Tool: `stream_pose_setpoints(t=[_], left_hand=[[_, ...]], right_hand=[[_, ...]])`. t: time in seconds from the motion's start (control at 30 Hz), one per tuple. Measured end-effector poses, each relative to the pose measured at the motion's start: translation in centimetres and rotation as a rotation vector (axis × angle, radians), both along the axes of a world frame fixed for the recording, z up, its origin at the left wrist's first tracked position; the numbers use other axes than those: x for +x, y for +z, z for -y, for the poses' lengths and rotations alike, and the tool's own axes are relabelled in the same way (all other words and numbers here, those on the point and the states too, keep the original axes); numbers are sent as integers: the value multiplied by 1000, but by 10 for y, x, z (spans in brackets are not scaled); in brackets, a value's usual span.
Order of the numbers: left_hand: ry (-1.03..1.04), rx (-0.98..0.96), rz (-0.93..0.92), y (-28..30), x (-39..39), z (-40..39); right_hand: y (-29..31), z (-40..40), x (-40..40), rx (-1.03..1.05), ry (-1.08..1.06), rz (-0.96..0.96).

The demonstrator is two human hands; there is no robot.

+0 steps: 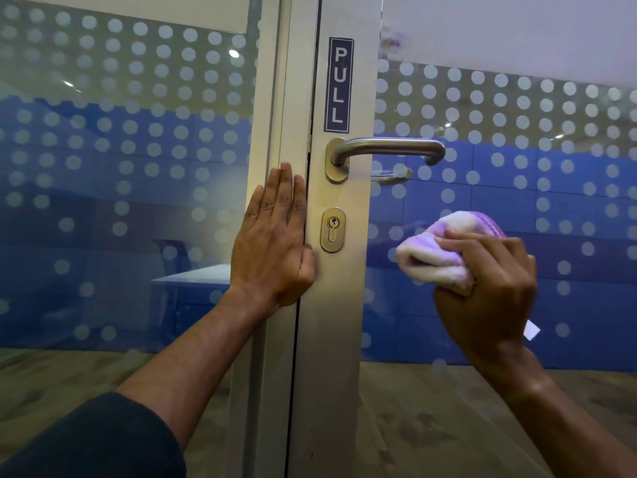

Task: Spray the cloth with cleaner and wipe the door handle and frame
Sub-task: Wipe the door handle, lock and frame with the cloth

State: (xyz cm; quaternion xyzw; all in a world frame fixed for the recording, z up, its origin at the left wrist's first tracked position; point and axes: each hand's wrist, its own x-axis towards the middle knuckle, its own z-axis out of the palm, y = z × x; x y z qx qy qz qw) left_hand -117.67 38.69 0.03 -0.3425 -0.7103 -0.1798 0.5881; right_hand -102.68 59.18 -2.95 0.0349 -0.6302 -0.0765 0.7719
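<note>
Nearest to the camera is the dark sleeve (86, 439) of the left arm, at the lower left. The left hand (272, 236) lies flat and open on the door frame (293, 98), fingers stretched upward, just left of the keyhole plate (333, 230), and it holds nothing. The right hand (489, 288) is at the right, in front of the dotted glass (517, 108); its grip is closed around the bunched pink and purple cloth (444, 246). The cloth is below and to the right of the door handle (389, 148) and does not touch it. I cannot tell if the cloth is wet, and no spray bottle is in view. In my judgement the step in hand is the wiping, with the left hand steadying the door. The next move calls for lifting the cloth up and left to the metal lever, closing it around the bar, then going along the frame near the PULL sign (340, 84).
</note>
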Motion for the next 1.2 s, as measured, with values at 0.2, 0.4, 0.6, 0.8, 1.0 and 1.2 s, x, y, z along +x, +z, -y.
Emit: stream_pose_setpoints(t=[0.2,0.4,0.6,0.8,1.0,1.2], left_hand=[[3,1,-10,-1,-1,0],[7,2,-24,-1,-1,0],[-63,40,-43,-3,-3,-2],[-122,52,-4,-2,-6,0],[-137,62,4,-2,-5,-2],[-155,68,13,-3,-6,-3]], right_hand=[[2,14,-13,30,84,65],[10,37,-25,83,123,139],[37,71,-42,144,47,285],[55,81,-59,172,-42,420],[69,86,-60,226,-23,480],[74,88,-58,275,-55,520]])
